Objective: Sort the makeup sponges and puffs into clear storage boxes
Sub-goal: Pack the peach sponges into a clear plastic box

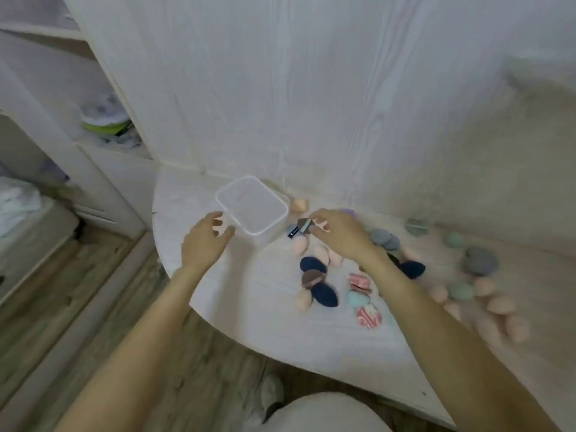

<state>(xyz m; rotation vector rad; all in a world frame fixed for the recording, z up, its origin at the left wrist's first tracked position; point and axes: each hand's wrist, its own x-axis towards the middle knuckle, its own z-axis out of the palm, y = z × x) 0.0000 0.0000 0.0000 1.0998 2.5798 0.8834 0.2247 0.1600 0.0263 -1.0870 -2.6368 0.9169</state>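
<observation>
While the right hand (327,227) pinched a brown puff (304,226), the left hand (207,236), fingers loosely spread, steadied the clear box (252,204). Step: loading puffs. Next, probably carry it over the rim and release.

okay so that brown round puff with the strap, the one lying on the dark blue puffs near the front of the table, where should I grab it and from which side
Take the brown puff by its rim, pinching opposite edges beside the strap. Come straight down from above: it lies flat, strap up, stacked on the dark blue puffs, so its top and edges are exposed. The pink sponge crowds its near-left side, so the right looks freer.
</observation>
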